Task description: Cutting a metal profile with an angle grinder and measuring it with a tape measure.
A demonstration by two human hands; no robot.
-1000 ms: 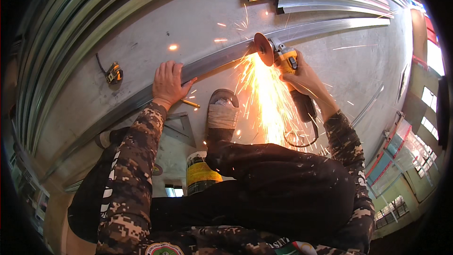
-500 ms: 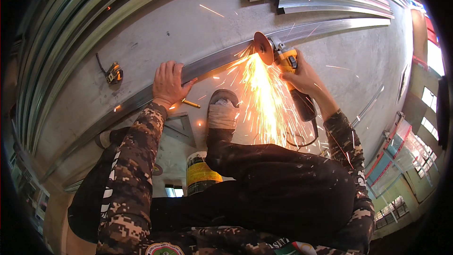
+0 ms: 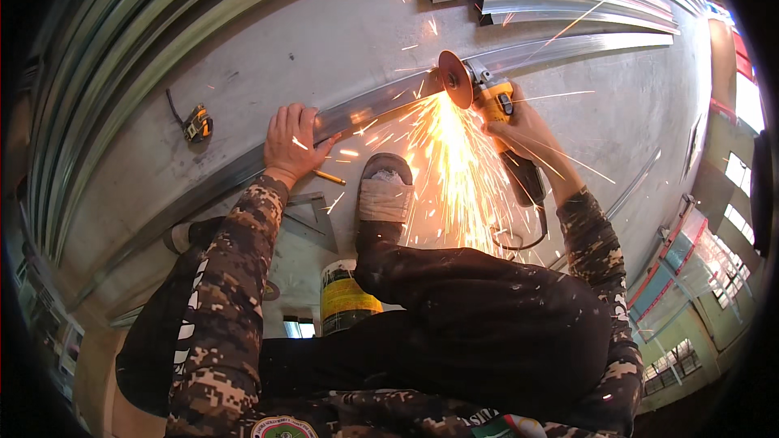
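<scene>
The square metal tube (image 3: pixel 375 103) lies slantwise along the floor (image 3: pixel 243 73), and the cutting disc (image 3: pixel 455 79) of the yellow angle grinder (image 3: pixel 493 104) stands against it at practically the same spot as half a second ago. What has changed is mainly the sparks (image 3: pixel 458 170): more streaks now scatter near the left hand (image 3: pixel 294 146), and one long line crosses the upper tube bundle (image 3: pixel 560 0). That suggests the cut is still being worked, though its depth cannot be told. The right hand's grip stays closed around the grinder body; the left grip is spread, palm over the tube, thumb apart. Nearby lie a yellow pencil (image 3: pixel 329 178) and, farther left, a tape measure (image 3: pixel 197 125)
</scene>
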